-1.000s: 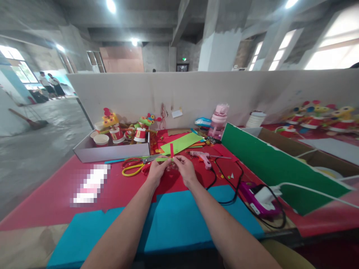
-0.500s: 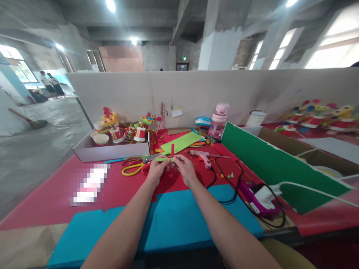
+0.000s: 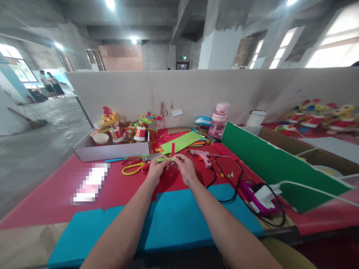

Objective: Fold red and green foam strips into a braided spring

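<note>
Between my two hands, over the red table cover, are a green paper strip (image 3: 162, 160) and a red paper strip (image 3: 173, 149), crossing at a corner. My left hand (image 3: 156, 167) is closed on the green strip, which runs sideways. With thumb and finger, my right hand (image 3: 183, 166) pinches where the strips meet; the red one stands up from there. Just left of my left hand lie scissors (image 3: 133, 169) with yellow and red handles. A pink glue gun (image 3: 204, 157) rests to the right of my right hand. Behind the strips lies light green paper (image 3: 183, 142).
At the back left, a white box (image 3: 112, 151) holds paper cups and colourful cup figures. A green-sided box (image 3: 269, 164) stands at right, near a purple power strip (image 3: 259, 198) with cables. Blue board (image 3: 179, 220) covers the front edge. A pink bottle (image 3: 220, 119) stands behind.
The red strip has shifted very slightly to the right and tilted a little. Both hands stay in nearly the same place, still closed on the strips.
</note>
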The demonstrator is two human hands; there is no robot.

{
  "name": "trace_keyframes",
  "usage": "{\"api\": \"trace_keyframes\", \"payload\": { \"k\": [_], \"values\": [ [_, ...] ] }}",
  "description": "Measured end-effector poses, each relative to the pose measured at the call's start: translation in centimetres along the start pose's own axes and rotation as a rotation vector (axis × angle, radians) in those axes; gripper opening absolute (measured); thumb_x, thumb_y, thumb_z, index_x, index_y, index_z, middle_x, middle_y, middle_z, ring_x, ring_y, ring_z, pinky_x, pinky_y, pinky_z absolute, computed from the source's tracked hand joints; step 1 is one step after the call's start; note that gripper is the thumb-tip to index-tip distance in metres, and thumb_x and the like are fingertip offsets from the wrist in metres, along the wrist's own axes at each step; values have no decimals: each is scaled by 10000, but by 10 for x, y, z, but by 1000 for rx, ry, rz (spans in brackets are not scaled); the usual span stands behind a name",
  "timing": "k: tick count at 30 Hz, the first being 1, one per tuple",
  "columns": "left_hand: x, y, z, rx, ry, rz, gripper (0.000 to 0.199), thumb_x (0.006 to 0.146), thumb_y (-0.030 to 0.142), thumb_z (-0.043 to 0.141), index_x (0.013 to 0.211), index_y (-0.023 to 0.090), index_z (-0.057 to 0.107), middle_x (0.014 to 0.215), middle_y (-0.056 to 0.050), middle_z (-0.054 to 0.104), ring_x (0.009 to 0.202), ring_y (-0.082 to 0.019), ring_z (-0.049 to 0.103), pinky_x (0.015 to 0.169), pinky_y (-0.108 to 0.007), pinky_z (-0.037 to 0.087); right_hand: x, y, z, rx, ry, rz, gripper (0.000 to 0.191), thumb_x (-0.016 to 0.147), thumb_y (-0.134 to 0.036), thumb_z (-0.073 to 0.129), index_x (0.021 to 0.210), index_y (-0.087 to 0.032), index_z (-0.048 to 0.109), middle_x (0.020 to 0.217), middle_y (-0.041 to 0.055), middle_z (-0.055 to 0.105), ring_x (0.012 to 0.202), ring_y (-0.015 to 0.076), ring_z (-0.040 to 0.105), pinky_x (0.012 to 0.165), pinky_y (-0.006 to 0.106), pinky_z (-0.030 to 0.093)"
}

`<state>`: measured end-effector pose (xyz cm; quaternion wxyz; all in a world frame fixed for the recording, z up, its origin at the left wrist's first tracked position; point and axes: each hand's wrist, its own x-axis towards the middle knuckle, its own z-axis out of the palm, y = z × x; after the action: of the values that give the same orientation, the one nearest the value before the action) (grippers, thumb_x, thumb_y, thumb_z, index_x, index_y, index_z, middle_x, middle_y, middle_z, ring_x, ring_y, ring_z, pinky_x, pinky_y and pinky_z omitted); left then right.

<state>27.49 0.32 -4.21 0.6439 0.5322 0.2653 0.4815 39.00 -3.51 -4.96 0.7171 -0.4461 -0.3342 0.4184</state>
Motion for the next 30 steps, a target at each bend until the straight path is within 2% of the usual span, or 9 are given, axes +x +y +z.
{"api": "trace_keyframes", "payload": {
  "k": [5,12,17,22,30],
  "values": [
    [1,-2,0,-44,20,-45,282,600,321,786,671,151,572,531,31,551,475,-87,492,494,-213,378,0,0,0,-37,13,-22,360,589,-473,747,789,-186,657,725,7,660,647,150,602,707,315,527],
    [2,-2,2,-23,26,-172,373,580,373,808,759,104,622,672,-28,621,510,-72,527,509,-205,426,1,2,-1,-98,65,-136,320,651,-463,703,811,-189,655,730,16,667,680,171,628,686,304,524],
    [4,-5,-1,-9,54,-125,350,581,383,805,694,126,596,621,-4,593,502,-72,521,506,-200,422,1,5,0,-120,1,-147,319,650,-451,710,823,-194,633,774,23,687,745,189,659,739,321,533],
    [5,-6,-4,-11,29,-82,312,588,375,793,661,135,607,563,8,565,500,-81,508,511,-206,408,0,6,1,-124,-32,-112,315,618,-438,731,773,-197,601,741,5,676,689,184,662,697,325,547],
    [5,-5,-5,24,2,-57,281,596,355,784,638,127,626,544,7,551,511,-82,499,525,-207,388,-3,-5,0,-41,-92,6,321,566,-425,767,728,-181,635,697,2,671,678,170,641,750,341,542]
  ]
}}
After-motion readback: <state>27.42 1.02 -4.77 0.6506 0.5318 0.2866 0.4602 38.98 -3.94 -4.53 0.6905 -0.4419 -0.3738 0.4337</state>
